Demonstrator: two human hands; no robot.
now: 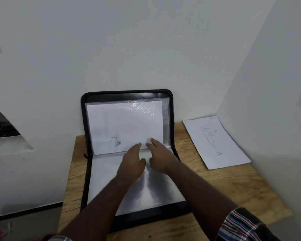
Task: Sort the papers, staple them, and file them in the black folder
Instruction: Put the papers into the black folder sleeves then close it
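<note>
Dim soft light, sleeve glare, blurred forearms, wide-angle bending

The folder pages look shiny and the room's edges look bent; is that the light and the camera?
Head view: glare whitens the plastic sleeve at the top of the black folder; the hands cast soft shadows on the lower page; the wide lens bends the wall corner; forearms and the sleeve cuff are blurred.

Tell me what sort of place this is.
Probably a plain indoor room corner used as a small work spot: a wooden table pushed against bare white walls, with an open black folder and a loose sheet of paper on it.
</note>
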